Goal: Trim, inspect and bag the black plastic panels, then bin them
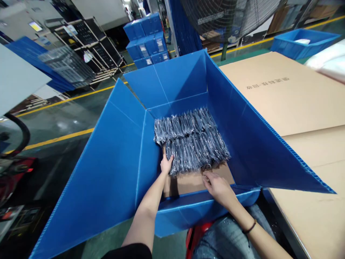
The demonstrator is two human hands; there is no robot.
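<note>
A large blue box (175, 212) stands with its flaps spread. Inside lie two rows of clear plastic-wrapped dark items (188, 153), packed upright side by side over a brown cardboard sheet (185, 184). My left hand (166, 162) is at the left end of the nearer row, thumb and fingers apart against the end bag. At the near edge of that row is my right hand (212, 181), its fingers curled inward just above the cardboard; whatever they may hold is too small to make out.
Cardboard sheets (293, 90) lie on the right, with a blue tray (304, 43) behind them. A large fan (229, 18) and stacked blue boxes (148, 39) stand beyond the box. On the left are a wooden-framed rack (88, 46) and red equipment (16, 176).
</note>
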